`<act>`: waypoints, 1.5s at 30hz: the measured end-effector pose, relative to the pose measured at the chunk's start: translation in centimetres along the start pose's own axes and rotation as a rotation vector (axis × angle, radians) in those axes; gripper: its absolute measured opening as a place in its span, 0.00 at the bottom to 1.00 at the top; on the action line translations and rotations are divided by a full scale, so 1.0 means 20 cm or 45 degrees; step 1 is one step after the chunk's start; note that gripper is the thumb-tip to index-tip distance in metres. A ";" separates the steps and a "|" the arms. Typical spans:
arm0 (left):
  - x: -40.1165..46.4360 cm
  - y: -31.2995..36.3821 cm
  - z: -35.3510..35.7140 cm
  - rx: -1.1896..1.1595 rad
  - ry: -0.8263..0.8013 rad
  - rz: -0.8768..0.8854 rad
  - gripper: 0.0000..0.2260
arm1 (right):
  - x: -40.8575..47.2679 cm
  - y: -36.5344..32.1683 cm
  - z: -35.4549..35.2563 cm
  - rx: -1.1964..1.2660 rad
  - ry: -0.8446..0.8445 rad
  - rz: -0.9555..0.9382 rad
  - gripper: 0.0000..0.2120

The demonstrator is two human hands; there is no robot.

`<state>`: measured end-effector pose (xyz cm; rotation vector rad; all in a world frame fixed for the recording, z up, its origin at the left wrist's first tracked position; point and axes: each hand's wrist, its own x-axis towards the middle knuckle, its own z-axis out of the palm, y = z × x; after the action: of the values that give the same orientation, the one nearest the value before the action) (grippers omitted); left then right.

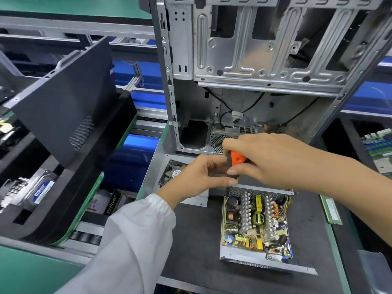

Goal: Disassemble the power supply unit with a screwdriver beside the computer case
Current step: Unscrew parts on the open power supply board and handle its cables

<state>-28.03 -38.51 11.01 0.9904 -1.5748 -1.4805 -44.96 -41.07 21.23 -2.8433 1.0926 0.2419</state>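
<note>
Green-edged workbench point(25, 270) with grey aluminium framing point(63, 26) — blue bins point(146, 77) behind.

The light is bright, even and cool, and seems to fall from overhead. It puts a soft sheen on the bare metal of the computer case point(265, 60), without hard glare. Shadows are weak: a faint one under the hands on the dark mat point(195, 240), deeper darkness inside the black trays point(70, 187) at left. The open power supply unit point(256, 225) reads sharp, its parts distinct. The wide lens bends straight rails and frame edges outward near the borders. The white sleeve point(135, 240) looks slightly soft and nearly washed out, and the far corners smear.
</note>
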 end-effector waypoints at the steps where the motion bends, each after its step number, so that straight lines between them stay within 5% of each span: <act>1: 0.00 0.00 -0.01 -0.023 -0.007 -0.002 0.15 | 0.00 0.01 0.00 0.011 -0.022 -0.021 0.10; 10: 0.00 0.00 0.01 -0.094 0.041 0.021 0.14 | 0.01 0.03 -0.02 -0.035 -0.159 -0.125 0.08; 16: 0.01 -0.01 0.01 -0.027 0.022 0.047 0.10 | 0.03 -0.04 -0.05 -0.475 0.053 0.071 0.28; 22: 0.00 -0.04 0.00 -0.097 -0.026 -0.003 0.07 | 0.04 -0.04 -0.01 -0.344 -0.082 -0.024 0.16; 25: -0.01 -0.02 0.00 -0.147 -0.065 0.010 0.15 | 0.03 -0.02 -0.03 -0.290 -0.166 -0.097 0.07; 29: 0.01 0.00 -0.01 -0.160 -0.048 0.013 0.15 | 0.03 -0.05 -0.10 -0.249 -0.272 -0.155 0.22; 33: 0.01 -0.01 0.00 -0.153 -0.047 0.015 0.12 | 0.02 -0.06 -0.13 -0.140 -0.275 -0.146 0.07; 36: 0.01 -0.01 0.00 -0.161 -0.036 0.018 0.14 | 0.02 -0.08 -0.13 -0.320 -0.102 0.058 0.26; 38: 0.02 0.00 0.00 -0.162 -0.045 0.024 0.13 | 0.03 -0.11 -0.11 -0.498 -0.071 0.090 0.30; 45: 0.01 0.00 0.02 -0.217 -0.083 0.016 0.16 | 0.01 -0.08 -0.07 -0.394 -0.203 -0.010 0.10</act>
<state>-28.43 -38.64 10.91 0.8407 -1.4696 -1.6229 -43.51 -40.25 22.66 -3.0224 1.0959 0.6804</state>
